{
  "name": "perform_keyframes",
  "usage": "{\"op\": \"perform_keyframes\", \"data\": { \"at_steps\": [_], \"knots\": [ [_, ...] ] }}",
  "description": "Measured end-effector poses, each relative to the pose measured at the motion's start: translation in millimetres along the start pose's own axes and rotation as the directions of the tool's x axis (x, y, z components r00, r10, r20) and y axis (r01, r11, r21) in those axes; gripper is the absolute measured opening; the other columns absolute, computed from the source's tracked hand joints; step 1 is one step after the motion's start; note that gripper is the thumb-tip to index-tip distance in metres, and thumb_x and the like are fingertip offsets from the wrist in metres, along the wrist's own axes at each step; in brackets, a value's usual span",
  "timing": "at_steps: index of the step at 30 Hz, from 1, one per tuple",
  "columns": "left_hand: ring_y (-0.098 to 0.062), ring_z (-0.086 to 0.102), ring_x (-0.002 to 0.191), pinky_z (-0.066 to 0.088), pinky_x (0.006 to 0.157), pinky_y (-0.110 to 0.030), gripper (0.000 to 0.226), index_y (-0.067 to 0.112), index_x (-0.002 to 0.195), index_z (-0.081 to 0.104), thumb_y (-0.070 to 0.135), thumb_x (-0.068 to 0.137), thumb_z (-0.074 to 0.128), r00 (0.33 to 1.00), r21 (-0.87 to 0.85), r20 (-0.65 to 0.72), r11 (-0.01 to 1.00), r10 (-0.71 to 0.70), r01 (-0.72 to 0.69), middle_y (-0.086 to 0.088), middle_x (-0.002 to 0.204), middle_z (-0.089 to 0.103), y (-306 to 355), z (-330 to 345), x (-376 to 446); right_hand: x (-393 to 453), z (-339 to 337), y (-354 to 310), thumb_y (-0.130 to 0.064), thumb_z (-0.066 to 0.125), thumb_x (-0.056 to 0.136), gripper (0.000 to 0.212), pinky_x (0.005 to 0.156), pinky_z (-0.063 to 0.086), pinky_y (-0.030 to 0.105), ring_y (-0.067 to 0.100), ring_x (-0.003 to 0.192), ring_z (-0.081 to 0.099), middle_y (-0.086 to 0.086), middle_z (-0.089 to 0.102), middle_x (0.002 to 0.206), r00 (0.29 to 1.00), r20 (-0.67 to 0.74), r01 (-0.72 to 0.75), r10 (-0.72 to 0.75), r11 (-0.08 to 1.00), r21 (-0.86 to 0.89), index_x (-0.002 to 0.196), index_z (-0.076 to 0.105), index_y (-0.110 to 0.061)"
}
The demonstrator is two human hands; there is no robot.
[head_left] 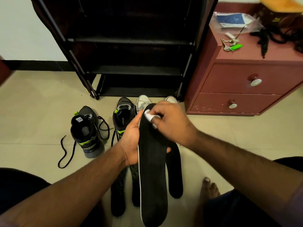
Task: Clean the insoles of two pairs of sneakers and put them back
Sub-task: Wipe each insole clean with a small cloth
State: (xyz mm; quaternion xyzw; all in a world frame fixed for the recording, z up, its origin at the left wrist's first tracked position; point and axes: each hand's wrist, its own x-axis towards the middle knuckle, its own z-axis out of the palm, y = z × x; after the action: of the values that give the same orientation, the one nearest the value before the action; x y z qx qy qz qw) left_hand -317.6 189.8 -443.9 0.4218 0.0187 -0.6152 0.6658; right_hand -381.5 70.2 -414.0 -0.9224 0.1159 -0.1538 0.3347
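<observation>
My left hand [131,141] grips a long black insole [152,177] from its left edge, fingers wrapped under it. My right hand [170,122] pinches a small white wipe [148,116] and presses it on the insole's toe end. Three more black insoles lie on the floor below: one [176,177] to the right, two [118,194] to the left. A pair of dark sneakers with green accents stands on the floor, one [86,133] at the left, the other [123,115] behind my left hand. A pair of white sneakers [143,100] is mostly hidden behind my hands.
A black shoe rack [134,69] stands straight ahead. A reddish-brown drawer cabinet [237,86] at the right carries keys [231,44] and a plastic bag. Loose black laces [65,151] trail on the tiled floor. My bare foot [209,189] rests at the lower right.
</observation>
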Motion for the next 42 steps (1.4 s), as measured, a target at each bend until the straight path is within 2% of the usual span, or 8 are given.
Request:
{"op": "perform_keyframes", "data": {
  "at_steps": [4,10,17,22,28,32,39,42],
  "knots": [
    [-0.029,0.061,0.115,0.048,0.097,-0.042,0.083,0.008,0.134,0.059,0.074,0.088,0.037,0.997,-0.030,-0.064,0.999,0.040,-0.042,-0.017,0.133,0.059,3.6,-9.9,1.5,-27.1,14.5,-18.6,-0.004,0.063,0.083,0.008,0.076,0.038,0.019,0.015,0.080,0.057,0.004,0.062,0.085,0.967,0.198,0.161,-0.160,0.987,0.011,0.084,0.070,-0.006],
    [-0.028,0.067,0.105,0.056,0.080,-0.041,0.078,0.013,0.130,0.062,0.071,0.092,0.026,0.981,-0.038,-0.057,0.981,0.187,-0.189,-0.018,0.126,0.064,-4.9,2.4,4.3,4.7,9.4,22.5,-0.011,0.063,0.087,0.013,0.078,0.043,0.021,0.015,0.089,0.060,0.000,0.066,0.092,0.991,-0.032,-0.133,0.130,0.983,-0.126,0.096,0.072,-0.013],
    [-0.032,0.056,0.126,0.043,0.107,-0.044,0.089,0.009,0.137,0.056,0.077,0.084,0.034,0.957,-0.087,-0.102,0.956,0.272,-0.281,-0.019,0.139,0.054,2.1,-2.1,2.9,-11.7,18.2,-14.1,0.000,0.062,0.080,0.014,0.076,0.047,0.026,0.017,0.083,0.059,0.004,0.065,0.086,0.988,0.075,0.134,-0.135,0.991,0.011,0.088,0.071,-0.006],
    [-0.027,0.065,0.102,0.044,0.100,-0.044,0.062,0.016,0.098,0.078,0.051,0.096,0.026,0.926,-0.131,-0.105,0.918,0.363,-0.374,-0.012,0.105,0.069,1.6,-4.5,7.4,2.7,11.1,11.8,-0.002,0.052,0.087,0.027,0.090,0.044,0.031,0.022,0.102,0.057,0.006,0.062,0.106,0.995,0.088,-0.025,0.052,0.958,-0.285,0.109,0.067,-0.009],
    [-0.040,0.055,0.122,0.037,0.111,-0.047,0.056,0.019,0.123,0.061,0.053,0.090,0.031,0.926,-0.219,-0.160,0.902,0.342,-0.371,-0.016,0.124,0.061,11.3,-10.8,11.1,-19.3,19.7,-21.4,0.000,0.059,0.079,0.014,0.073,0.047,0.028,0.019,0.080,0.060,0.007,0.062,0.084,0.946,0.239,0.231,-0.220,0.973,-0.017,0.086,0.071,-0.004],
    [-0.035,0.044,0.133,0.024,0.118,-0.051,0.066,0.017,0.105,0.068,0.072,0.087,0.037,0.933,-0.238,-0.104,0.902,0.345,-0.360,-0.015,0.127,0.052,11.7,-3.1,7.5,-1.2,14.4,9.0,0.003,0.056,0.081,0.023,0.085,0.050,0.035,0.027,0.094,0.061,0.010,0.064,0.098,0.986,0.145,0.111,-0.078,0.964,-0.240,0.098,0.070,-0.004],
    [-0.033,0.055,0.101,0.036,0.109,-0.047,0.055,0.016,0.099,0.062,0.066,0.090,0.038,0.908,-0.249,-0.147,0.874,0.392,-0.417,-0.011,0.094,0.061,14.0,0.9,7.8,-15.6,22.3,-19.1,-0.004,0.067,0.081,0.008,0.077,0.047,0.025,0.009,0.077,0.059,-0.001,0.065,0.081,0.976,0.154,0.140,-0.156,0.984,0.106,0.084,0.073,-0.008],
    [-0.030,0.058,0.097,0.035,0.110,-0.046,0.054,0.017,0.099,0.065,0.063,0.089,0.039,0.911,-0.275,-0.134,0.868,0.390,-0.413,-0.011,0.097,0.062,17.4,0.3,6.8,-7.1,19.4,-2.6,-0.003,0.066,0.081,0.008,0.075,0.051,0.034,0.019,0.081,0.062,0.005,0.065,0.083,0.974,0.148,0.181,-0.174,0.983,-0.035,0.085,0.071,-0.007]
  ]
}}
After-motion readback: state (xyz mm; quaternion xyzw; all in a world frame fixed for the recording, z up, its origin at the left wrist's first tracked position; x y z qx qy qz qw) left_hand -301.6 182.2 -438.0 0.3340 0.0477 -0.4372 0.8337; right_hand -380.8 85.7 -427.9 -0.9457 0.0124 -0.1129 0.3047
